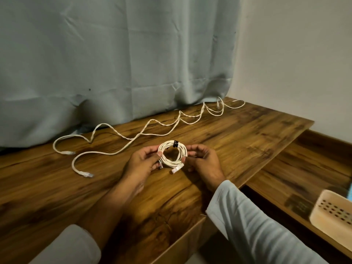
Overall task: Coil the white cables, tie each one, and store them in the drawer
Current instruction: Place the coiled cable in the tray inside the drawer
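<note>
— Contents of the cream perforated plastic basket (331,212)?
— Cannot tell: its inside is out of sight.
— And the coiled white cable (172,156)?
— Bound with a black tie (175,144), over the brown wooden table (57,187). The left hand (142,161) pinches its left edge, the right hand (203,159) its right. Loose white cables (131,139) sprawl behind.

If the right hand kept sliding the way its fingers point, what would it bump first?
The right hand holds the coiled cable; pushing on, it would probably meet the left hand just across the coil.
</note>
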Action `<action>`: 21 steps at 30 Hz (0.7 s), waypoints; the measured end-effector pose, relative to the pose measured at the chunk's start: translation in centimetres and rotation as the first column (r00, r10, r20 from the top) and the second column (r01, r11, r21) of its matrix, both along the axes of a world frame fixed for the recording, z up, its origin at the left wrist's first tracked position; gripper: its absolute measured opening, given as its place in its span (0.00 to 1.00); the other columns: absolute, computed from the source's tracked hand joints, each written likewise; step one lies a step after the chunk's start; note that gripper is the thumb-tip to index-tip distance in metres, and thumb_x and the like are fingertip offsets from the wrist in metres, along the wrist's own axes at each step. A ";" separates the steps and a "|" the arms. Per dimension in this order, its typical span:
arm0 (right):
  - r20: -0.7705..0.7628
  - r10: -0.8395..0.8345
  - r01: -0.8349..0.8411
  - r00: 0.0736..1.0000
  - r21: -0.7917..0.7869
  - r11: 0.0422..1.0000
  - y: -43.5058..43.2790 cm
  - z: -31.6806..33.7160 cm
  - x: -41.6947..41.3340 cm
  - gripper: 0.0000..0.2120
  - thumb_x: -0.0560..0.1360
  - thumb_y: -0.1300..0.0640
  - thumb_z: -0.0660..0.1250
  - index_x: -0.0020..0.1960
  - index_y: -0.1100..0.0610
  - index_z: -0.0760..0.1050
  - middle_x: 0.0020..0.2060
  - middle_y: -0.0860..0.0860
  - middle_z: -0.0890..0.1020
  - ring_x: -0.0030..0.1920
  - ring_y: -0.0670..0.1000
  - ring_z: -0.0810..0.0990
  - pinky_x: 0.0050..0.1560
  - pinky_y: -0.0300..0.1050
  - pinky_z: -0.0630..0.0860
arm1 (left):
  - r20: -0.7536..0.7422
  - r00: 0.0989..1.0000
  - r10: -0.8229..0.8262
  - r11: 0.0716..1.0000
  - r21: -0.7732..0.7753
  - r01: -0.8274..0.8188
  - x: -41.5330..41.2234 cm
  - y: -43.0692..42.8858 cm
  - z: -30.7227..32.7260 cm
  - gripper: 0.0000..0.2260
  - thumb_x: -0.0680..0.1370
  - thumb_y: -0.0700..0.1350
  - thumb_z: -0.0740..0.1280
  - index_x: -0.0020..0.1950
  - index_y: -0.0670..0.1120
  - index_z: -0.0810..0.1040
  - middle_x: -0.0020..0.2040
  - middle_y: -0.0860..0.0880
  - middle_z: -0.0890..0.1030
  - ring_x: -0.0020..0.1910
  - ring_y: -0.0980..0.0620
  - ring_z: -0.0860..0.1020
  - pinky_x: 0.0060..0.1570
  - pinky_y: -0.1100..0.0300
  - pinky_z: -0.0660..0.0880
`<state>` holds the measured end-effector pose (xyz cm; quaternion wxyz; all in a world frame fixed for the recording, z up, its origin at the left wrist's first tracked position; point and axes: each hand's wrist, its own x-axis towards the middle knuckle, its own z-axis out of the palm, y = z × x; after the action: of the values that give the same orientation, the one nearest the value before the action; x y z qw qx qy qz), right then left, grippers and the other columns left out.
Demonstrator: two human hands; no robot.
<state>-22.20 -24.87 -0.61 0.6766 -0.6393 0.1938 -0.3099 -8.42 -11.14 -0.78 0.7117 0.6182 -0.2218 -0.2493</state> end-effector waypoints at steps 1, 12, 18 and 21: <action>-0.001 -0.008 0.008 1.000 0.007 1.000 -0.5 0.2 -0.9 0.14 0.73 0.74 0.72 0.53 0.59 0.82 0.38 0.51 0.87 0.32 0.46 0.82 0.29 0.37 0.76 | 0.004 1.000 -0.005 1.000 -0.007 0.005 -0.6 -0.6 0.1 0.11 0.81 0.36 0.69 0.63 0.43 0.83 0.56 0.45 0.87 0.54 0.48 0.86 0.54 0.56 0.83; -0.086 -0.212 0.205 0.974 -0.079 0.975 -7.6 2.6 -14.4 0.12 0.73 0.73 0.73 0.54 0.64 0.83 0.38 0.54 0.87 0.35 0.49 0.84 0.36 0.41 0.82 | 0.080 0.983 -0.164 0.986 0.036 0.162 -11.4 -9.7 2.2 0.08 0.78 0.36 0.74 0.56 0.44 0.84 0.47 0.46 0.87 0.39 0.55 0.85 0.35 0.65 0.81; -0.161 -0.394 0.380 0.905 -0.111 0.918 -11.5 2.8 -25.2 0.13 0.73 0.71 0.73 0.57 0.65 0.83 0.50 0.65 0.86 0.45 0.59 0.85 0.45 0.49 0.85 | 0.096 0.925 -0.368 0.929 0.087 0.361 -19.6 -16.3 1.8 0.06 0.77 0.37 0.75 0.53 0.44 0.84 0.46 0.46 0.87 0.37 0.54 0.84 0.32 0.65 0.79; -0.238 -0.451 0.434 0.860 -0.121 0.893 -12.4 2.5 -30.9 0.12 0.75 0.71 0.72 0.58 0.65 0.83 0.50 0.64 0.86 0.45 0.57 0.86 0.44 0.46 0.86 | 0.145 0.871 -0.470 0.880 0.149 0.451 -23.9 -19.2 1.0 0.05 0.77 0.38 0.76 0.50 0.47 0.84 0.45 0.46 0.86 0.41 0.53 0.84 0.38 0.62 0.80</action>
<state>-53.07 -37.26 1.92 0.5354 -0.6338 0.4122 -0.3766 -32.37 -30.32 0.22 0.5738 0.6056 -0.4107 -0.3680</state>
